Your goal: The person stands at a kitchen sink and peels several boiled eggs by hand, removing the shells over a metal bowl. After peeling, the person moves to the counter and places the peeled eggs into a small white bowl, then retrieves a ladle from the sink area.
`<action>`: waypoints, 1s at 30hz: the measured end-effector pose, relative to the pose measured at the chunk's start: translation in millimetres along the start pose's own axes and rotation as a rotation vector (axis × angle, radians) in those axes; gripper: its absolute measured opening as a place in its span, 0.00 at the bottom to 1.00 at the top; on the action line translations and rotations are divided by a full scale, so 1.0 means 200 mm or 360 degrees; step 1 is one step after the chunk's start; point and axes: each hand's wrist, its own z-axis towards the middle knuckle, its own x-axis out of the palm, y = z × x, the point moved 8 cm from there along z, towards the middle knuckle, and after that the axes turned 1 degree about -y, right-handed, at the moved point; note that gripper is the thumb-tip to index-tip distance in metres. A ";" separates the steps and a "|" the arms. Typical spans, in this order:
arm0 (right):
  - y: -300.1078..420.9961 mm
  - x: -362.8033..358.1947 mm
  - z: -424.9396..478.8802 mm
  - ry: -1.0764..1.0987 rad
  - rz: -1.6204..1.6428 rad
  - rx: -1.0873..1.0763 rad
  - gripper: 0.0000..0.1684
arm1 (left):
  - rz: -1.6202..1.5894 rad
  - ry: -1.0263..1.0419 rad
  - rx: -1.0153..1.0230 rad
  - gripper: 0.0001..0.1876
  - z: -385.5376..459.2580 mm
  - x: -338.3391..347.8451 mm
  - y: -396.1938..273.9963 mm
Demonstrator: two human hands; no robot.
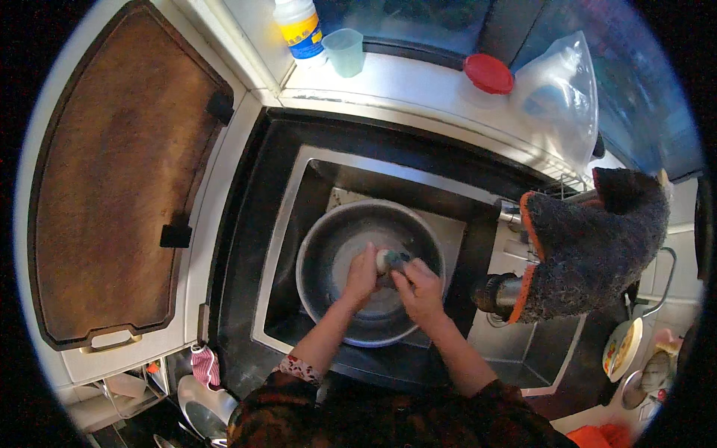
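A round metal basin [313, 297] stands in the left bowl of a steel kitchen sink [280, 235]. Over the basin, my left hand [361, 274] grips a small pale, roundish item [384, 261] that I cannot identify, partly hidden by the fingers. My right hand [420, 288] holds a small greenish-grey piece [396, 260], perhaps a cloth or scrubber, against that item's right side. The two hands are close together. What lies on the basin's bottom is unclear, and whether it holds water is hard to tell.
A dark cloth with orange edging [594, 257] drapes over the faucet area at the right. A brown cutting board [117, 179] is at the left. On the ledge behind are a bottle [301, 33], a translucent cup [343, 53], a red lid [488, 74] and a plastic bag [560, 101].
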 end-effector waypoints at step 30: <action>-0.38 0.05 -0.22 0.0984 -0.0944 0.0681 0.13 | 0.1895 -0.0220 0.0260 0.21 0.24 -0.25 0.30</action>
